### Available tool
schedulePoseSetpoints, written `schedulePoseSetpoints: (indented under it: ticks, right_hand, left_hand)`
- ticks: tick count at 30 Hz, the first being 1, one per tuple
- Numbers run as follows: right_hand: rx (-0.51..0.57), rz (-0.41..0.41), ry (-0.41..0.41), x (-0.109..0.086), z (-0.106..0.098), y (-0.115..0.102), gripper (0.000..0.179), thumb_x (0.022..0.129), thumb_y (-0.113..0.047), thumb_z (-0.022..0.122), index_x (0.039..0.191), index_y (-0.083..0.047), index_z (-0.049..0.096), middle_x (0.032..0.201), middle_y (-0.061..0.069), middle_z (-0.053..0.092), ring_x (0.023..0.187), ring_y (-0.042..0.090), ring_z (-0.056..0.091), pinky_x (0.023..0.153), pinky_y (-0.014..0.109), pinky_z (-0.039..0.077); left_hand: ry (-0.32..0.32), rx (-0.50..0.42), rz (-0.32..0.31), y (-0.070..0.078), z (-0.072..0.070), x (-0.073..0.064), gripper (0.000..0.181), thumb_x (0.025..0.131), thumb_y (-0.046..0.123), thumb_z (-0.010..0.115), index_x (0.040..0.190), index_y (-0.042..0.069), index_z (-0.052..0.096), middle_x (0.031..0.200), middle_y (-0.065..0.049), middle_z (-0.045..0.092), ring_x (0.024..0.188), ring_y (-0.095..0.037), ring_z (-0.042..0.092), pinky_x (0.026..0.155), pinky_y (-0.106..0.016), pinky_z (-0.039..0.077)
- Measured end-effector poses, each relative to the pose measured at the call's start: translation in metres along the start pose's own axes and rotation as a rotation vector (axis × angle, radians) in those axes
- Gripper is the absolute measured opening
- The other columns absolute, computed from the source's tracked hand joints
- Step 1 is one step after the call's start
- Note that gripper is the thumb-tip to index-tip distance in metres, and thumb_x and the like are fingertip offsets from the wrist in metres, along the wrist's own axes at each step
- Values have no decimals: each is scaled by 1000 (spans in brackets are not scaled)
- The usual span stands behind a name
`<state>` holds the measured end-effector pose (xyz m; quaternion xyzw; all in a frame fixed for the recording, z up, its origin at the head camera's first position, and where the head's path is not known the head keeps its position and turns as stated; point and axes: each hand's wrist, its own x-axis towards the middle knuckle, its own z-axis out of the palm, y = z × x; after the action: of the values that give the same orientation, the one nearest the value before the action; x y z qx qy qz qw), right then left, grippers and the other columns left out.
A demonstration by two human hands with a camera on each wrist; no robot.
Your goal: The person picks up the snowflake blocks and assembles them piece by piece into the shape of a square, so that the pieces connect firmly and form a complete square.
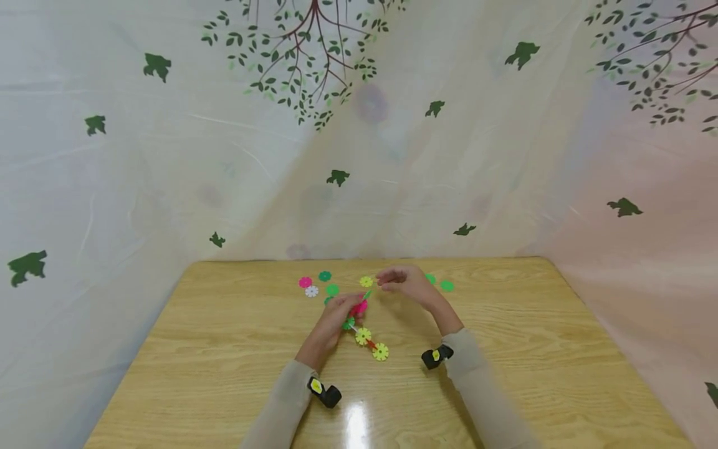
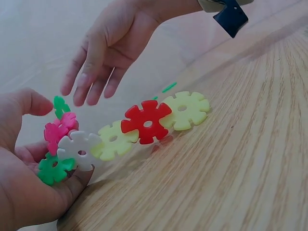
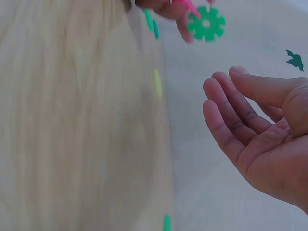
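Observation:
My left hand (image 1: 332, 317) holds a chain of slotted plastic flower discs (image 2: 134, 114). In the left wrist view the chain runs from a green end disc (image 2: 59, 107) through pink ones, a green, a white, a yellow and a red disc to a yellow end disc (image 2: 196, 109). The thumb stays near the green end; the other fingers curl behind the pink and white pieces. My right hand (image 1: 408, 284) is just right of the chain's green end, apart from it. Its fingers are loosely bent, with nothing between them in the right wrist view.
Loose discs lie toward the table's back: a pink disc (image 1: 305, 282), a white disc (image 1: 311, 291), several green ones on the left, a yellow disc (image 1: 366, 282) between the hands, and green discs (image 1: 447, 285) beyond the right hand. A patterned cloth (image 1: 392, 206) hangs behind the wooden table (image 1: 533, 349).

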<state>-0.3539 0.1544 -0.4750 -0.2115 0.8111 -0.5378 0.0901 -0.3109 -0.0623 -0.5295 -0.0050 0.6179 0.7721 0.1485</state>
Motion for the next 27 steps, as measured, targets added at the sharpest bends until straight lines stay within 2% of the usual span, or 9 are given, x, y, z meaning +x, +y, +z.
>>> schedulePoseSetpoints:
  ticks: [2, 5, 7, 9, 12, 17, 22, 27]
  right_hand:
    - [-22, 12, 10, -1, -11, -1, 30, 97, -2, 66, 125, 11, 65, 116, 29, 70, 104, 32, 71, 94, 51, 58]
    - [-119, 13, 24, -1, -30, 2, 28, 98, -5, 67, 122, 9, 67, 113, 27, 72, 101, 30, 71, 89, 42, 60]
    - [-188, 6, 34, -2, -44, 5, 27, 97, -6, 67, 120, 8, 69, 110, 26, 73, 99, 30, 71, 84, 33, 60]
    - [-263, 6, 52, -3, -59, 10, 26, 97, -6, 68, 119, 8, 70, 109, 24, 74, 98, 29, 71, 80, 27, 57]
    - [-340, 29, 79, -7, -80, 17, 25, 96, -3, 68, 117, 10, 69, 106, 25, 73, 95, 31, 69, 79, 29, 56]
    - [-445, 97, 80, -14, -107, 31, 23, 93, -2, 70, 112, 11, 70, 100, 25, 72, 89, 30, 67, 75, 36, 56]
    - [-485, 186, 56, -22, -120, 43, 25, 90, -4, 74, 108, 11, 70, 104, 28, 70, 93, 34, 67, 75, 37, 56]
    - [-433, 267, 40, -30, -123, 53, 31, 88, -9, 78, 110, 10, 69, 106, 28, 68, 93, 33, 66, 74, 36, 56]
  left_hand:
    - [2, -8, -7, 0, 0, -1, 26, 101, 23, 62, 106, -1, 70, 71, 4, 60, 64, -7, 56, 62, -20, 52]
    - [4, -8, -11, -1, 0, -2, 24, 99, 28, 66, 87, 7, 67, 69, 3, 59, 63, -8, 55, 61, -20, 52]
    - [6, 1, -8, -1, 0, -3, 25, 99, 28, 67, 90, 4, 69, 69, 3, 59, 63, -8, 55, 61, -21, 51]
    - [3, 15, -2, -1, 0, -4, 30, 98, 28, 68, 100, -2, 70, 68, 3, 58, 63, -9, 54, 61, -21, 51]
    - [1, 23, -3, -1, 0, -4, 40, 99, 27, 68, 116, -9, 67, 68, 2, 58, 63, -10, 54, 61, -20, 50]
    - [2, 18, -5, 2, 0, -1, 44, 100, 28, 65, 123, -9, 63, 68, 3, 57, 61, -10, 53, 57, -20, 49]
    - [1, 5, 10, 2, 0, 1, 44, 101, 28, 64, 124, -9, 60, 72, 3, 57, 63, -9, 56, 58, -20, 50]
    - [8, 13, 22, 1, -1, 3, 45, 101, 24, 64, 129, -10, 58, 83, 4, 62, 70, -7, 59, 66, -20, 51]
